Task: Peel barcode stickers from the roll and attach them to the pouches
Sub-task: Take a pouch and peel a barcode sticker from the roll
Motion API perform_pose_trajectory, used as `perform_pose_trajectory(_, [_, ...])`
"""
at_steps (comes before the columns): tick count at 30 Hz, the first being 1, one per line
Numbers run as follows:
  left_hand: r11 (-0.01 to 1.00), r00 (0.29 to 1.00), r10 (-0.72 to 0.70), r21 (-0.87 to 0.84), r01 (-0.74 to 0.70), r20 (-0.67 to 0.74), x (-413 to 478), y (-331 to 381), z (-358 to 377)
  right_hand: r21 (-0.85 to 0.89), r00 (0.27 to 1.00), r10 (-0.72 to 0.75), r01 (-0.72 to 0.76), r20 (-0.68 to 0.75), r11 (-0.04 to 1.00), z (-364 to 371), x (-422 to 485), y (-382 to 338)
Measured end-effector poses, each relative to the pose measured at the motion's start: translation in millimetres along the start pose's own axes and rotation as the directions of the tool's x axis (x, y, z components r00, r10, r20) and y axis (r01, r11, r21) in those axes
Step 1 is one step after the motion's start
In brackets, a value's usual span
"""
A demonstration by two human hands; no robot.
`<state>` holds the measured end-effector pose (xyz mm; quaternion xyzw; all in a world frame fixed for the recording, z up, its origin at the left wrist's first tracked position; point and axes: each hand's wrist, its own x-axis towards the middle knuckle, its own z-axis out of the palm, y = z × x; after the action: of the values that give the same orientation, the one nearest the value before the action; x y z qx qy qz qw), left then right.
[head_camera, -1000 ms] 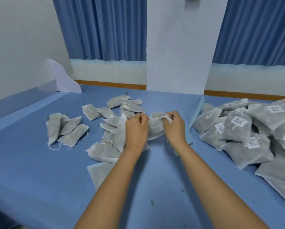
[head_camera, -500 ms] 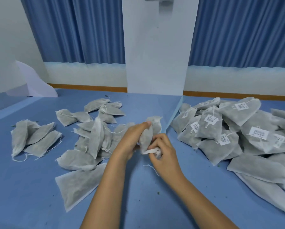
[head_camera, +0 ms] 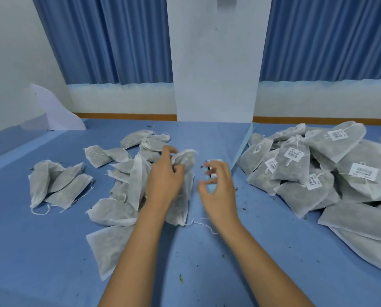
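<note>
- My left hand (head_camera: 166, 180) grips a pouch (head_camera: 186, 158), its long axis pointing away from me.
- Right hand (head_camera: 218, 189) is just right of it, curled by a white scrap (head_camera: 212, 168) — whether it's gripping, I can't tell.

Blue curtains (head_camera: 109, 38) behind a blue table (head_camera: 41, 251).

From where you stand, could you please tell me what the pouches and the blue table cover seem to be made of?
Grey-white drawstring pouch held by the left hand: thin non-woven fabric, probably; matte, fuzzy, semi-sheer, dark filling showing through. Blue table cover: likely smooth matte cloth or sheet; faint creases, no gloss.
</note>
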<state>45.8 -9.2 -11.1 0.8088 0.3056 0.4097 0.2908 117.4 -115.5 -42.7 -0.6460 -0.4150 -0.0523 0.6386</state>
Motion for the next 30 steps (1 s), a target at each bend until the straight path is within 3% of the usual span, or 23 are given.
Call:
perform_pose_trajectory(2, [0.995, 0.993, 0.049, -0.093, -0.04, 0.104, -7, 8, 11, -0.121, 0.995, -0.093, 0.098, 0.047, 0.988, -20, 17, 1])
perform_pose_trajectory(4, [0.983, 0.983, 0.061, -0.181, -0.029, 0.175, -12, 19, 26, -0.2, 0.983, 0.011, 0.027, 0.185, 0.979, -38, 26, 5])
perform_pose_trajectory(6, [0.988, 0.977, 0.029, -0.155, 0.004, 0.21, -13, 27, 40, -0.142, 0.959, 0.134, -0.1, 0.251, 0.985, -56, 27, 11])
perform_pose_trajectory(8, [1.0, 0.987, -0.024, -0.015, 0.027, 0.161, -11, 28, 50, -0.091, 0.953, 0.179, -0.161, 0.245, 0.983, -73, 26, 22])
perform_pose_trajectory(10, [0.99, 0.998, -0.042, 0.136, 0.036, 0.047, -11, 29, 57, -0.167, 0.95, 0.209, -0.173, 0.232, 0.971, -87, 24, 33])
perform_pose_trajectory(14, [0.971, 0.996, 0.072, 0.233, -0.058, -0.05, -18, 29, 71, -0.15, 0.942, 0.224, -0.191, 0.25, 0.97, -94, 17, 47])
perform_pose_trajectory(16, [0.949, 0.963, 0.269, 0.176, -0.262, -0.019, -22, 23, 77, -0.085, 0.948, 0.188, -0.171, 0.256, 0.982, -92, 16, 49])
perform_pose_trajectory(18, [0.912, 0.911, 0.409, 0.004, -0.41, 0.061, -26, 21, 80, -0.023, 0.943, 0.176, -0.177, 0.281, 0.984, -90, 18, 50])
perform_pose_trajectory(20, [0.912, 0.895, 0.406, -0.148, -0.383, 0.182, -31, 20, 82, 0.04, 0.931, 0.197, -0.22, 0.306, 0.975, -91, 19, 50])
perform_pose_trajectory(23, [0.95, 0.882, 0.273, -0.252, -0.185, 0.383, -38, 19, 86, 0.081, 0.916, 0.219, -0.26, 0.337, 0.962, -96, 20, 50])
perform_pose_trajectory(28, [0.906, 0.864, 0.381, -0.321, -0.278, 0.328, -41, 18, 85, 0.206, 0.886, 0.196, -0.304, 0.42, 0.93, -105, 21, 47])
perform_pose_trajectory(30, [0.904, 0.846, 0.388, -0.332, -0.271, 0.367, -42, 18, 84, 0.233, 0.884, 0.151, -0.276, 0.443, 0.933, -106, 18, 44])
